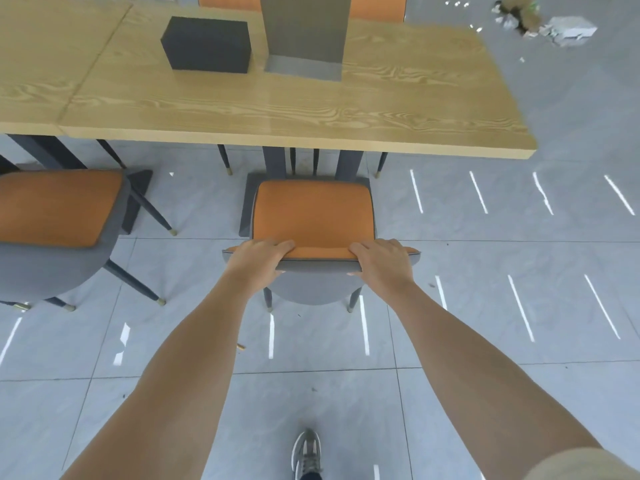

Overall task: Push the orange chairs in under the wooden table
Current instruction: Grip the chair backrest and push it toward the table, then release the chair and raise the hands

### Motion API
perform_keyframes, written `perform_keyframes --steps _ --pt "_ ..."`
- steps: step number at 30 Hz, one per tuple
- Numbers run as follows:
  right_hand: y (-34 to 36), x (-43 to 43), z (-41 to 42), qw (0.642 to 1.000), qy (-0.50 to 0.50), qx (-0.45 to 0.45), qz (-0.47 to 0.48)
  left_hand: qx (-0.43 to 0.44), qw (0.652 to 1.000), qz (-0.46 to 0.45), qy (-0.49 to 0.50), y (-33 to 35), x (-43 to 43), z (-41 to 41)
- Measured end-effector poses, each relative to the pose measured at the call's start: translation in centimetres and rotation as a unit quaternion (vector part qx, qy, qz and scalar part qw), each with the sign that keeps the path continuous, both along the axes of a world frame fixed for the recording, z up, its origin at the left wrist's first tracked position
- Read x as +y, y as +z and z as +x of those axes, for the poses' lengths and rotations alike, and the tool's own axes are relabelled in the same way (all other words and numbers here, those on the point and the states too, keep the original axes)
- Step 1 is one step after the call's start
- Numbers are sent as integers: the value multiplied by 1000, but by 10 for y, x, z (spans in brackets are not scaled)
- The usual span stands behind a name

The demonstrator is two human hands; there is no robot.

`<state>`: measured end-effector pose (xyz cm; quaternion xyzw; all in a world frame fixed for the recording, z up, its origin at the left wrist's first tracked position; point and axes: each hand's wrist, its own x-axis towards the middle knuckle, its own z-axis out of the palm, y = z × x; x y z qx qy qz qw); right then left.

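The left hand's fingers point(277, 244) were curled over the top edge of the backrest of the orange chair point(313, 216) at the centre of the frame, with the thumb tucked against the grey back shell below. The right hand's fingers point(379, 244) lay closed over the same edge further right, so the left hand point(258, 259) and right hand point(384, 265) gripped the backrest near its two ends with a bare strip of orange between them. Both bare forearms ran down to the lower corners of the frame. The chair's seat stood just short of the wooden table point(277, 109), its front edge near the table's near edge and not yet under the top. A second orange chair point(57, 209) stood at the left edge of the frame, turned at an angle and also out from the table. On the tabletop, in the upper part of the frame, sat a dark block point(207, 43) and, just to its right, a taller grey box point(304, 32). The tops of two more orange backrests showed beyond the far edge. A grey sneaker point(306, 452) stood on the pale tiled floor point(485, 306) at the bottom centre.
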<state>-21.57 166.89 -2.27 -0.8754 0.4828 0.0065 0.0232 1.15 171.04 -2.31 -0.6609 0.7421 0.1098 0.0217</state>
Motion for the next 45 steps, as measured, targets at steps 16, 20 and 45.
perform_keyframes --steps 16,20,45 --pt "7 38 -13 995 -73 -61 28 -2 999 47 11 22 14 -12" --pt "16 41 -39 977 -154 -97 113 -22 999 38 -12 33 6 -31" --pt "92 -201 -408 957 -268 -99 53 -40 995 -69 -65 76 -262 -414"
